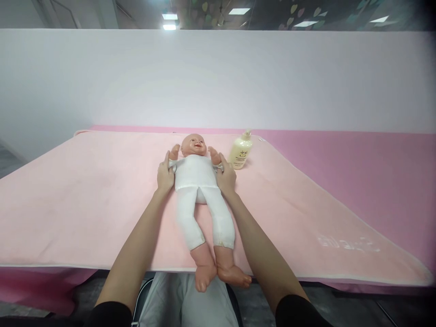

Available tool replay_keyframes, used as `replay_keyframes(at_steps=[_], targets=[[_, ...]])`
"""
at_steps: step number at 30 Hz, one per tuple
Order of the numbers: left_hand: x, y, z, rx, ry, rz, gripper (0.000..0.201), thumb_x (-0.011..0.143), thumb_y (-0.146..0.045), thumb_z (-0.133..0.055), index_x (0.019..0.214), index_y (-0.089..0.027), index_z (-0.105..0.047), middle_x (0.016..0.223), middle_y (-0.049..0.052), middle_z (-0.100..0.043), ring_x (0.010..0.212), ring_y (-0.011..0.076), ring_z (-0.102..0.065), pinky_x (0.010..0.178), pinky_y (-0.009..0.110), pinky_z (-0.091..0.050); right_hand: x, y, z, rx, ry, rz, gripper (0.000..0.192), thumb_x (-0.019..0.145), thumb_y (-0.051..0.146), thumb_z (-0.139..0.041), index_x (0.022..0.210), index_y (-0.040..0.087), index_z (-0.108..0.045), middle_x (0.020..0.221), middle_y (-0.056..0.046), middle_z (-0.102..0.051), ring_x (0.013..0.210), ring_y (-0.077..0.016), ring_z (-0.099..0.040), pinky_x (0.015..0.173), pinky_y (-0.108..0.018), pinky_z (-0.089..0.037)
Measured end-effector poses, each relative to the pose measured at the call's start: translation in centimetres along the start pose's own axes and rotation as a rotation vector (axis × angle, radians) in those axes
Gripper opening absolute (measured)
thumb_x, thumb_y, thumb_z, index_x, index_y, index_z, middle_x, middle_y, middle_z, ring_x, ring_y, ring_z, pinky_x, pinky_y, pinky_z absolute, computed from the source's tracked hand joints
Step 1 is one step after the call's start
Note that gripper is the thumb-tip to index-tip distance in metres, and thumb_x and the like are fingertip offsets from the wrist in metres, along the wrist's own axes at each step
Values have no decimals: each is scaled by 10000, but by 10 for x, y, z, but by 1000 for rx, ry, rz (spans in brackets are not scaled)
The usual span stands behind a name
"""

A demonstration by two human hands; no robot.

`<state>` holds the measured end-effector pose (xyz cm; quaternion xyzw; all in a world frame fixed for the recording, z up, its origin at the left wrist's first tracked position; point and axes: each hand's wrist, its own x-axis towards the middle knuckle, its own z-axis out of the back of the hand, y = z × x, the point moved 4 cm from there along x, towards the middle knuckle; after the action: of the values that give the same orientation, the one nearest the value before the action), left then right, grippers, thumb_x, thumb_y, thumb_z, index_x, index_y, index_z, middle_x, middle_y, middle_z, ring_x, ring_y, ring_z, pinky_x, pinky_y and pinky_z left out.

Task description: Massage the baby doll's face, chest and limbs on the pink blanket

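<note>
A big pink blanket (85,200) is lying over the table. A baby doll (197,190) in white clothes is lying on its back in the middle of it, with its bare feet sticking out over the near edge. The left hand (165,175) is holding the doll's side by one arm, and the right hand (226,176) is holding the other side. A small cream lotion bottle (240,151) is standing just beside the right hand.
</note>
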<state>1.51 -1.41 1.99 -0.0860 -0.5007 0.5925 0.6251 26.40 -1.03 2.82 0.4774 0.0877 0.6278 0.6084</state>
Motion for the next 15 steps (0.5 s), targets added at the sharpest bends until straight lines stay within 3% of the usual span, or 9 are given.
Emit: replay_keyframes(at_steps=[3, 6, 11, 15], targets=[[-3, -10, -4, 209, 87, -77, 651, 784, -38, -353, 1376, -301, -419, 1159, 109, -477, 1067, 268, -457, 928, 404, -409, -2, 6, -2, -177, 103, 63, 585, 795, 92, -376, 1312, 340, -491, 973, -56, -466, 795, -162, -499, 706, -255, -410], [-4, -15, -7, 280, 112, -123, 672, 757, 0, -343, 1329, -323, -480, 1188, 97, -449, 1069, 266, -429, 937, 400, -407, -3, 9, -2, -202, 127, 94, 589, 782, 68, -374, 1279, 342, -529, 961, -57, -443, 764, -146, -476, 661, -237, -379], [-3, -12, -7, 234, 105, -113, 660, 777, -15, -331, 1356, -309, -447, 1191, 109, -448, 1088, 276, -427, 947, 427, -397, -2, 7, -2, -142, 105, 66, 586, 771, 93, -382, 1297, 314, -513, 984, -65, -463, 811, -173, -491, 689, -264, -400], [-1, -8, -4, 90, 61, -71, 622, 806, -81, -361, 1407, -241, -361, 1131, 127, -498, 1072, 281, -462, 943, 444, -395, -3, 0, -2, 40, 3, -8, 551, 766, 172, -439, 1306, 276, -474, 1078, -58, -510, 903, -198, -521, 805, -312, -425]])
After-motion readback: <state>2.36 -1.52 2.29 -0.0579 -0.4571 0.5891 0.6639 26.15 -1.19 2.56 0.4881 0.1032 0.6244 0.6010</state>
